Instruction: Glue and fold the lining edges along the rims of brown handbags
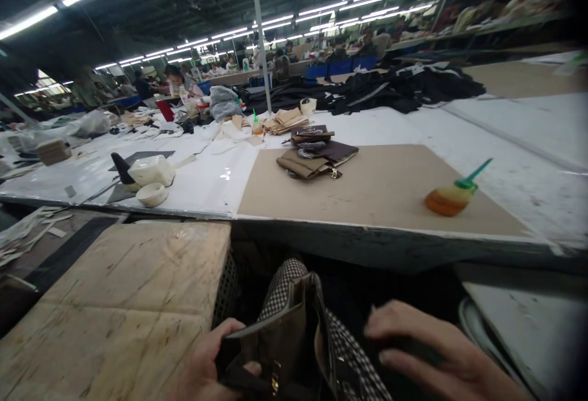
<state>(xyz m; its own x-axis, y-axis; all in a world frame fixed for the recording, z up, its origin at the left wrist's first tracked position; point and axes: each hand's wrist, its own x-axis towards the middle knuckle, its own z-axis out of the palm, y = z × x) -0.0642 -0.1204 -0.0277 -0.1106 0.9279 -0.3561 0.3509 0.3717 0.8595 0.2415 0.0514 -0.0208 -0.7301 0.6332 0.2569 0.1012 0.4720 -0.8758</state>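
My left hand [209, 364] grips the side of a dark brown handbag [287, 343] at the bottom of the head view, with the thumb pressed on its outer face. The bag rests upright on my lap, its mouth gaping toward the table and gold-coloured hardware on its front. To the right of the bag, apart from it, my right hand [427, 340] is slightly blurred, fingers bent and spread, with nothing visible between them. Beyond, on the table, lies a pile of brown bag pieces [316, 153] with a small gold clasp.
A squeeze bottle [452, 196] of amber liquid with a green nozzle leans on a beige sheet [381, 190]. At left are a tape roll [152, 194], a whitish block [154, 170] and a paper-covered surface [128, 303]. Black fabric [390, 89] is heaped behind; people work farther back.
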